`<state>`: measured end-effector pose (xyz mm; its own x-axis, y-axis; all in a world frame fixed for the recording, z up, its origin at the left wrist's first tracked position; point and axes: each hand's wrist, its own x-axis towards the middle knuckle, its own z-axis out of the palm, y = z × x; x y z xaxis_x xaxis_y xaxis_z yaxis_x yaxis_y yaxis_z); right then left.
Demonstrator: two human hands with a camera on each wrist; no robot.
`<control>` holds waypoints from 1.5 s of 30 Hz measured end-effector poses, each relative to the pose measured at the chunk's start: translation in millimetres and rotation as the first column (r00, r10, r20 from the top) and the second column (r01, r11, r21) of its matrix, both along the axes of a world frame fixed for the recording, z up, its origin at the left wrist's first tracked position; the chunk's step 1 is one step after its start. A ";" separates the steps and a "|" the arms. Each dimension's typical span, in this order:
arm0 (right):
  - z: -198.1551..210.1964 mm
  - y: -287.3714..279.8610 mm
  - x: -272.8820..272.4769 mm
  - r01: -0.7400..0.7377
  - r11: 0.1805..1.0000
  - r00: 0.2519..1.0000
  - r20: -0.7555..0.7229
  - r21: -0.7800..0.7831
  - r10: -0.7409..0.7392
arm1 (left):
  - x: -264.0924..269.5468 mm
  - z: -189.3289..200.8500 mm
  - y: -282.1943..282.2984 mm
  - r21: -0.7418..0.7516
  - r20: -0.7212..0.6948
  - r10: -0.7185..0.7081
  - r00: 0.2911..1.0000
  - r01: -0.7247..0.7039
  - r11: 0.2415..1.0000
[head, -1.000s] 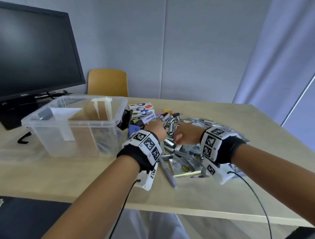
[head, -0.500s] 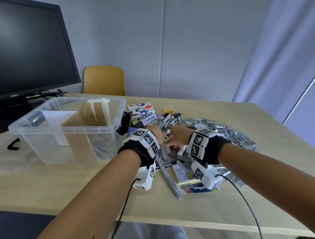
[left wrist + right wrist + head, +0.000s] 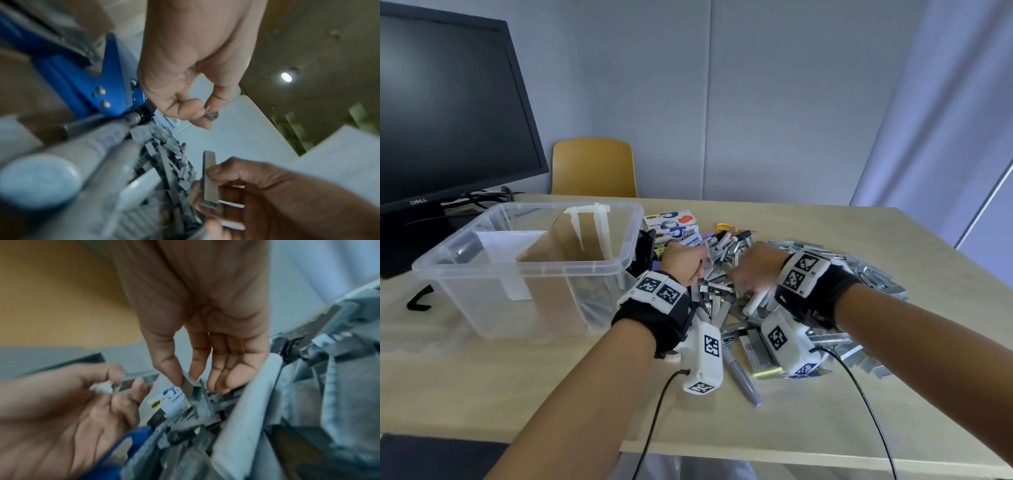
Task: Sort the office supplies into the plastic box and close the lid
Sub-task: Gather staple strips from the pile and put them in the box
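Observation:
A clear plastic box point(image 3: 616, 264) stands open on the table's left, with a cardboard divider inside. To its right lies a heap of grey staple strips point(image 3: 859, 274) mixed with markers point(image 3: 729, 236). My left hand point(image 3: 700, 270) hovers over the heap's left part and pinches a short staple strip point(image 3: 211, 114) between thumb and fingers. My right hand point(image 3: 739, 277) is close beside it, with thumb and forefinger pinching another staple strip point(image 3: 189, 383) just above the pile. In the left wrist view that strip point(image 3: 209, 180) stands upright in the right hand's fingers.
Tape dispenser cartons point(image 3: 671, 222) sit behind the heap, next to the box. A blue metal tool point(image 3: 98, 81) lies under my left wrist. A grey marker point(image 3: 743, 377) points toward the front edge. A monitor point(image 3: 448, 102) and a chair point(image 3: 594, 168) stand behind.
My right hand has slid left across the staple heap toward my left hand, and both have lifted slightly with strips in their fingers. The box has not moved.

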<state>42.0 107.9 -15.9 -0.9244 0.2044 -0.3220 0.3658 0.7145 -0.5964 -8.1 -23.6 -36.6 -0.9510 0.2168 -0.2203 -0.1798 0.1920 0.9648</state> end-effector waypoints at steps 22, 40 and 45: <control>1.4 20.1 -30.0 -0.187 0.800 0.958 -0.074 0.571 0.276 | -18.6 0.4 31.5 -0.929 0.075 -0.671 0.738 0.297 0.222; -18.8 22.8 -51.3 -0.304 0.681 0.921 0.024 0.667 0.388 | -13.6 1.3 51.4 -0.986 0.120 -0.692 0.712 0.170 0.003; -21.2 31.4 -45.9 -0.359 0.699 0.910 0.067 0.618 0.409 | -13.6 1.8 47.8 -0.982 0.146 -0.699 0.700 0.191 -0.014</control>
<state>-3.8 139.3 -37.1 -0.9812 -0.0460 -0.1874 -0.0467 0.9989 -0.0011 -21.7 24.1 -34.9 -0.7759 0.5045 -0.3788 0.5751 0.8125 -0.0958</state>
